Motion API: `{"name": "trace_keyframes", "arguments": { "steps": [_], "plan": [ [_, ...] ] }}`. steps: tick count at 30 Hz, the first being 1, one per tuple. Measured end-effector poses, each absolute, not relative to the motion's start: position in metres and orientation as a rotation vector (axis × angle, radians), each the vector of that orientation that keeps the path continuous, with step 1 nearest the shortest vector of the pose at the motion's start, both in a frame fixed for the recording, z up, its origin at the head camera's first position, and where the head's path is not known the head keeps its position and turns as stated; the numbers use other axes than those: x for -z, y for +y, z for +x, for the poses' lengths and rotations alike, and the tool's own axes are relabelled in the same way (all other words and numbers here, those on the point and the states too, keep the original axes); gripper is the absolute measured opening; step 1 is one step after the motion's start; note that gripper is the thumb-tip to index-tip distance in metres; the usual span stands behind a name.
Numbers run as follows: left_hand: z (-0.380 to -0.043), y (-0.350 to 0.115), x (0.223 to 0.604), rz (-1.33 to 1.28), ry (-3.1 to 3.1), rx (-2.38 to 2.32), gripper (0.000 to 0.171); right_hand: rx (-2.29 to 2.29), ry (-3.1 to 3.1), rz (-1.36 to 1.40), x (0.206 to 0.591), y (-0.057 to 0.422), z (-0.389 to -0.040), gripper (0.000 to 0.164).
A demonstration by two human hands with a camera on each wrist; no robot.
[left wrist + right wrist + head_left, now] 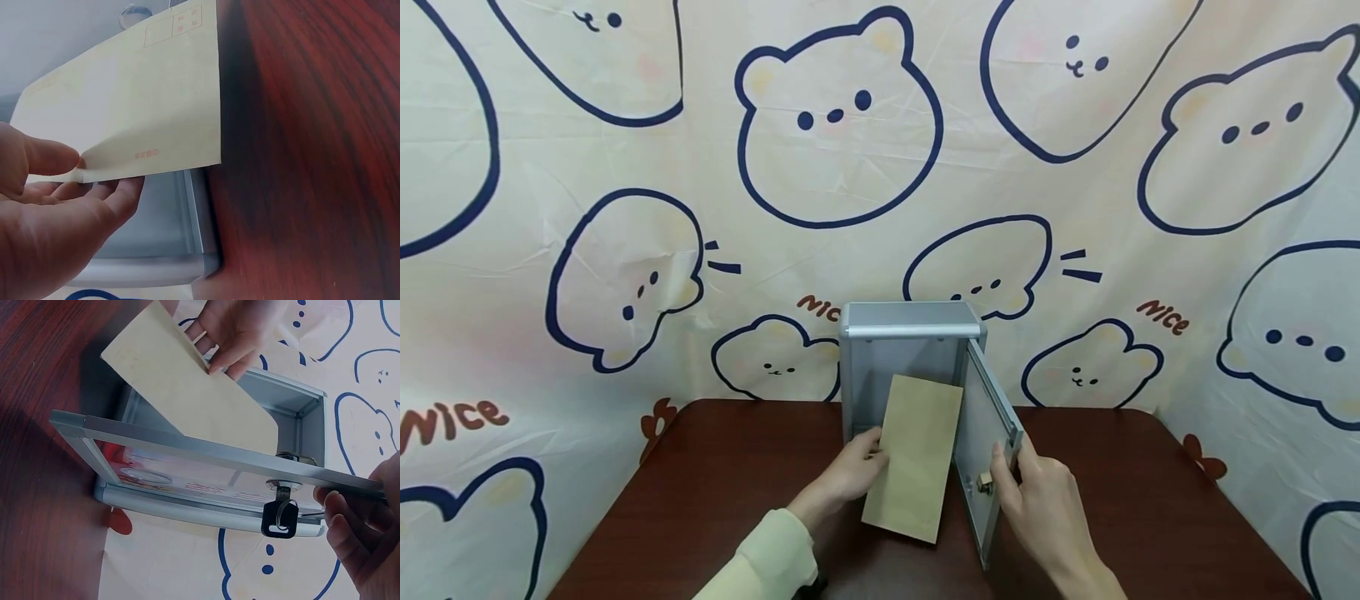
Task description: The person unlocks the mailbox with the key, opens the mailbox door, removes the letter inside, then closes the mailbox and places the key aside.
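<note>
Kraft-paper envelope (917, 458): pale tan, long and narrow, flat, edges straight. Side facing the head camera looked plain. Left wrist view showed the other face, with small red print: two little boxes near one corner, a short line of characters near an edge (too small to read). Right wrist view had the corners at one end cut at a slant.

It leaned at a tilt in front of the opening of a grey metal-framed box (913, 313), beside the swung-out door (981, 417); couldn't tell whether its upper end was inside.

Left hand (850, 467) pinched the envelope by one long edge, thumb on one face, fingers on the other. Right hand (1045, 500) gripped the door's free edge, holding the door ajar. Black-headed key (279, 519) with a metal ring (287, 514) sat in the door's lock, and the outer panel carried red-and-white print.

Box stood on a dark reddish-brown wood-grain table (737, 467), backed by a cream cloth (625, 158) with blue-outlined cartoon bears. Left sleeve (775, 554) was pale yellow-green.
</note>
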State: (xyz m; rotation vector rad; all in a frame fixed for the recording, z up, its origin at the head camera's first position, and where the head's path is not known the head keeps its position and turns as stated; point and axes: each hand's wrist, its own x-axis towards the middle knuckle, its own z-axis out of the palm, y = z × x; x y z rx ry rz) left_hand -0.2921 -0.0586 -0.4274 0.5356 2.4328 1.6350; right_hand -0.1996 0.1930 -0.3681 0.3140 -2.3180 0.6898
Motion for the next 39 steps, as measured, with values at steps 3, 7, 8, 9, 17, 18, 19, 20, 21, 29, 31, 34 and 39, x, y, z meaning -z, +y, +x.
{"name": "trace_keyframes", "arguments": {
  "steps": [3, 7, 8, 9, 17, 18, 19, 20, 21, 29, 31, 34, 39],
  "plan": [
    [-0.292, -0.063, 0.426, 0.559, 2.465, -1.639, 0.029, -0.693, -2.322, 0.31, 0.367, 0.193, -0.2, 0.027],
    [-0.293, -0.07, 0.424, 0.599, 2.5, -1.618, 0.022, -0.699, -2.332, 0.302, 0.367, 0.193, -0.2, 0.025],
    [-0.293, -0.072, 0.423, 0.612, 2.508, -1.609, 0.021, -0.7, -2.333, 0.301, 0.367, 0.193, -0.2, 0.025],
    [-0.293, -0.074, 0.423, 0.62, 2.514, -1.6, 0.019, -0.701, -2.334, 0.299, 0.367, 0.193, -0.2, 0.024],
    [-0.294, -0.085, 0.419, 0.66, 2.575, -1.5, 0.011, -0.722, -2.37, 0.271, 0.366, 0.192, -0.199, 0.024],
    [-0.294, -0.086, 0.418, 0.672, 2.589, -1.477, 0.011, -0.723, -2.374, 0.268, 0.366, 0.192, -0.199, 0.024],
    [-0.294, -0.087, 0.417, 0.685, 2.604, -1.45, 0.011, -0.724, -2.377, 0.265, 0.366, 0.192, -0.199, 0.024],
    [-0.294, -0.088, 0.417, 0.699, 2.617, -1.423, 0.011, -0.72, -2.377, 0.265, 0.366, 0.192, -0.199, 0.023],
    [-0.294, -0.089, 0.417, 0.717, 2.628, -1.394, 0.012, -0.719, -2.376, 0.266, 0.366, 0.192, -0.199, 0.022],
    [-0.293, -0.094, 0.415, 0.885, 2.628, -1.187, 0.016, -0.691, -2.338, 0.292, 0.367, 0.193, -0.2, 0.022],
    [-0.293, -0.095, 0.414, 0.909, 2.613, -1.16, 0.019, -0.686, -2.332, 0.296, 0.367, 0.193, -0.2, 0.023],
    [-0.292, -0.095, 0.413, 0.928, 2.592, -1.135, 0.023, -0.684, -2.33, 0.296, 0.367, 0.193, -0.2, 0.026],
    [-0.292, -0.093, 0.411, 0.973, 2.585, -1.071, 0.02, -0.692, -2.339, 0.293, 0.368, 0.194, -0.2, 0.028]
  ]
}}
